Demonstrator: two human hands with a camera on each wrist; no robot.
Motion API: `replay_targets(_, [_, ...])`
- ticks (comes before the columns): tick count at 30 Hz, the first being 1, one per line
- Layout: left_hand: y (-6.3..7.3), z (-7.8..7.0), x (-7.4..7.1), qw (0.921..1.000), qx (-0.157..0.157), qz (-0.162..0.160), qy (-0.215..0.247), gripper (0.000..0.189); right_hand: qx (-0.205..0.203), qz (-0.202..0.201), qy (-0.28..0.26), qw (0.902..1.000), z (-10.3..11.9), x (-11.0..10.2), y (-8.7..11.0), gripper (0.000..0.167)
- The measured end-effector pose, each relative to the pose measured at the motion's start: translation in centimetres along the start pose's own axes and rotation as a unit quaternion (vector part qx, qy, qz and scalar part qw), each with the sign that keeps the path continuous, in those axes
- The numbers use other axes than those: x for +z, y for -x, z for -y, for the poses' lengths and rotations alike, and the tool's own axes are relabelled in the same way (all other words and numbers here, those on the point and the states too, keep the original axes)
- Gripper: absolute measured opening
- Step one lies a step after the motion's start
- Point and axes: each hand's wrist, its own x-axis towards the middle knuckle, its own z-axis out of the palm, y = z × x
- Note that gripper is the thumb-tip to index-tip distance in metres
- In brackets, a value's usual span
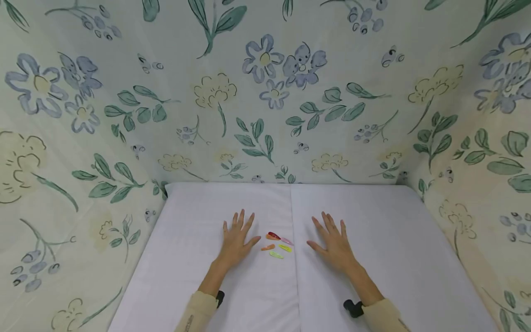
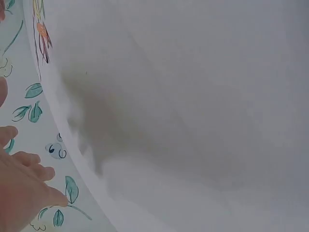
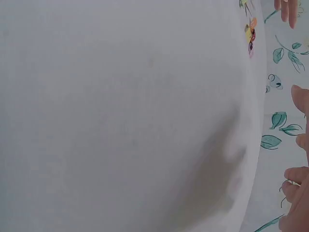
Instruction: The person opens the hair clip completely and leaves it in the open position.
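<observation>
Several small snap hair clips lie loosely grouped on the white cloth in the head view. A red clip (image 1: pixel 274 235) overlaps an orange one, with a pink clip (image 1: pixel 287 241) beside them. Nearer to me are another orange clip (image 1: pixel 268 247), a yellow clip (image 1: pixel 285 248) and a light green clip (image 1: pixel 276 254). My left hand (image 1: pixel 236 242) is just left of the group, fingers spread, holding nothing. To the right, my right hand (image 1: pixel 335 244) is likewise spread and holds nothing. Both hands cast shadows on the cloth in the wrist views.
A white cloth (image 1: pixel 373 221) covers the table, with a seam running down near its middle. Floral fabric (image 1: pixel 257 138) hangs behind the table and along both sides. A dark wrist device (image 1: pixel 353 308) sits by the right sleeve.
</observation>
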Motion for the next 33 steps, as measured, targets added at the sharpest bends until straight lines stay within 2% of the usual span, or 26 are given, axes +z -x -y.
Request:
replay_targets(4, [-0.5, -0.4, 0.8, 0.9983, -0.005, 0.001, 0.057, 0.068, -0.009, -0.014, -0.015, 0.9997, 0.8, 0.8, -0.4, 0.075])
replay_targets(9, [-1.2, -1.4, 1.5, 0.9919, -0.018, -0.011, 0.125, 0.058, -0.027, -0.047, -0.04, 0.9978, 1.7, 1.6, -0.7, 0.066])
replay_targets(12, [-1.7, -2.2, 2.0, 0.9885, -0.023, -0.015, 0.149, 0.049, -0.034, -0.065, -0.051, 0.996, 2.1, 2.0, -0.9, 0.06])
replay_targets(15, [-2.0, -2.9, 2.5, 0.9873, -0.021, -0.015, 0.157, 0.04, -0.035, -0.071, -0.084, 0.9933, 2.4, 2.4, -1.1, 0.052])
replay_targets(18, [-2.3, -3.7, 3.1, 0.9845, -0.021, -0.014, 0.173, 0.031, -0.031, -0.064, -0.134, 0.9884, 2.7, 2.7, -1.2, 0.045])
replay_targets(21, [-2.5, -4.2, 3.8, 0.983, -0.028, -0.016, 0.181, 0.026, -0.017, -0.052, -0.163, 0.9851, 3.0, 3.1, -1.2, 0.04])
replay_targets(26, [-2.7, -4.7, 4.6, 0.9849, -0.035, -0.01, 0.169, 0.024, 0.008, -0.04, -0.183, 0.9824, 3.2, 3.8, -1.3, 0.033])
replay_targets(33, [-3.0, -5.2, 5.3, 0.9887, -0.039, -0.018, 0.143, 0.023, 0.015, -0.029, -0.196, 0.9801, 3.3, 4.4, -1.2, 0.027])
